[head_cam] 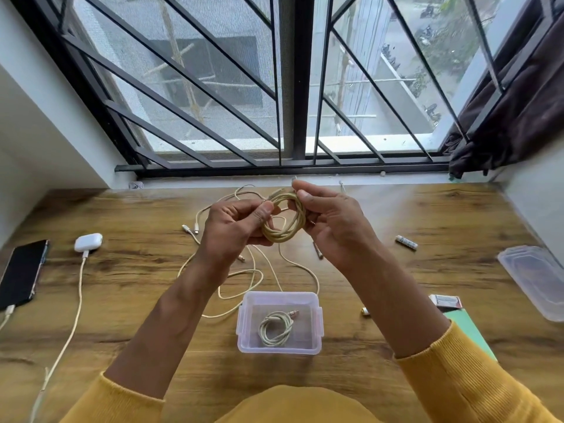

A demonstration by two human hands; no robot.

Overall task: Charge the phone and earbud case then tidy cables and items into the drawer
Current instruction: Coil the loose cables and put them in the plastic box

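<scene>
We're holding a coiled cream cable up over the wooden desk with both hands. Our left hand is curling round the left side of the coil, thumb and fingers pinching the loops, and our right hand is gripping the right side, with its fingertips pinching a cable end at the top. So both hands are clamped on the same coil, close together.

Right below our hands, loose cables are sprawling across the desk, partly hidden by our wrists. Nearer to us a clear plastic box is sitting open with another coiled cable inside. Its lid is lying far off to the right.

Way over on the left, the phone is lying face up with a cable plugged in, and the white earbud case is sitting just beside it with its own charging cable attached. Both are well apart from our hands. A battery is lying on the right, and a small pack near our right sleeve.
</scene>
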